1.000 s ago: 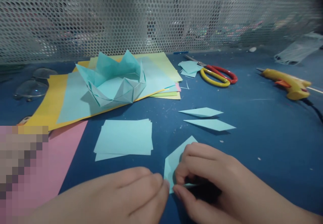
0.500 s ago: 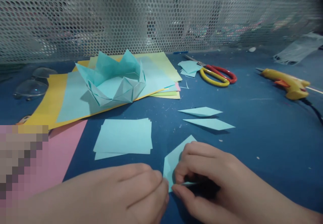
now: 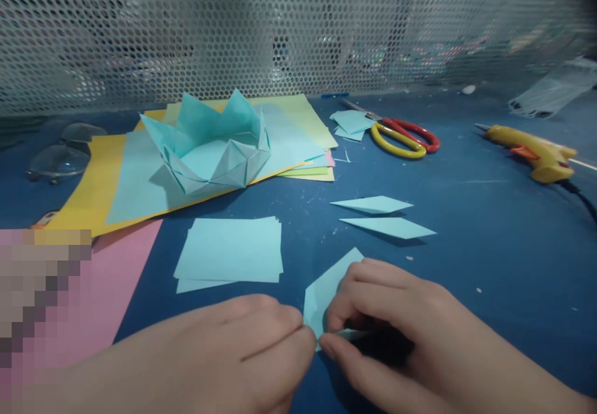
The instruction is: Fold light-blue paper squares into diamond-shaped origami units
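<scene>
A light blue piece of paper [image 3: 321,296] with folded edges lies on the table between my hands. My right hand [image 3: 392,321] is closed over its right part, thumb and fingers pinching the near edge. My left hand [image 3: 261,345] is curled at the paper's near left corner; its fingertips are mostly hidden behind the knuckles. Just beyond are two slim folded paper pieces [image 3: 387,227], pointed at both ends. To the left rests a small stack of light blue paper rectangles [image 3: 233,252].
A folded light blue paper crown shape [image 3: 214,159] stands on yellow and blue sheets [image 3: 102,171]. Scissors [image 3: 401,140] lie by paper scraps [image 3: 352,122]. A yellow glue gun [image 3: 536,150] is at right, eyeglasses [image 3: 58,159] at left, pink paper [image 3: 121,277] nearer. Perforated mesh [image 3: 233,35] stands behind.
My left hand has shifted slightly up and right along the paper's near corner. My right hand keeps its pinch on the paper. The view has moved very slightly.
</scene>
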A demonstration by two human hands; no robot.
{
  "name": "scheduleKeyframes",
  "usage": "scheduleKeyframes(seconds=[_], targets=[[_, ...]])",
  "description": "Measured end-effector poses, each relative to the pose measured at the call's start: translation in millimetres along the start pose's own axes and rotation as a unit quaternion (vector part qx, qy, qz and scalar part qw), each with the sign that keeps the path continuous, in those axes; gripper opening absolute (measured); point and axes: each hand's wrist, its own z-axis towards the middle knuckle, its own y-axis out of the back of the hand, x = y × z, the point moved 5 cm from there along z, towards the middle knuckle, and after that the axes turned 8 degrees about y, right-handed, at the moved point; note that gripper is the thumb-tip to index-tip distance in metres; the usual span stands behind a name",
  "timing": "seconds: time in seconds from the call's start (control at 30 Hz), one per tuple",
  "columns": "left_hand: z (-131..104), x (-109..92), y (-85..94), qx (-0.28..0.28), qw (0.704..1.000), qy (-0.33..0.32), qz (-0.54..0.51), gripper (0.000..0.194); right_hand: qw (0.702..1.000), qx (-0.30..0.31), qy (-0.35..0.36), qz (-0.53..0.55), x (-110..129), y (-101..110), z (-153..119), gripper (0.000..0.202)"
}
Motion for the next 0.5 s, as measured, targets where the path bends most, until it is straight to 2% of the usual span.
scheduleKeyframes(seconds=[0.2, 0.37, 0.5], targets=[[-3.9, 0.1, -4.7, 0.031, 0.999, 0.02, -0.003, 0.026, 0.999, 0.0, -0.019, -0.036, -1.9, 2.0, -1.8, 0.017], [-5.0, 3.7, -4.1, 0.073, 0.996, 0.03, -0.031, 0.014, 0.997, 0.034, -0.048, -0.041, -6.2, 2.1, -2.3, 0.01], [-2.9, 5.0, -3.3, 0.053, 0.996, 0.045, -0.05, 0.023, 0.998, 0.04, -0.035, -0.037, -6.5, 0.2, -1.0, 0.011]])
